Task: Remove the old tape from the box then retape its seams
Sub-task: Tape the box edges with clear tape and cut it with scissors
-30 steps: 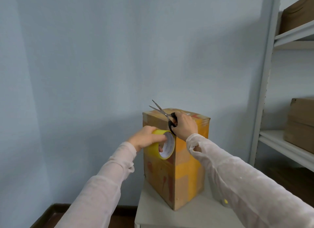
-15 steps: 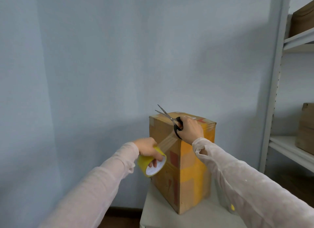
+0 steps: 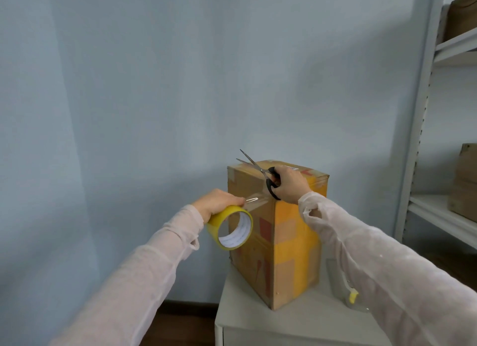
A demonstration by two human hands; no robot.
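Beside the box (image 3: 296,242), tape roll (image 3: 219,219) under left fingers (image 3: 232,198) — scissors (image 3: 254,165) in right hand (image 3: 290,184)

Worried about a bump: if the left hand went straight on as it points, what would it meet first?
Likely the cardboard box, its left face, just beyond the stretched tape strip. The left hand grips the tape roll; depth is unclear.

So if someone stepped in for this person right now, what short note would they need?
Left hand grips the yellow roll of clear tape; right hand grips the black-handled metal scissors, blades open.
The tall brown cardboard box stands upright on the pale grey table.
Done: a clear tape strip stretches from roll to the box's near upper corner.
Left: cut the strip, press it down, tape remaining seams.
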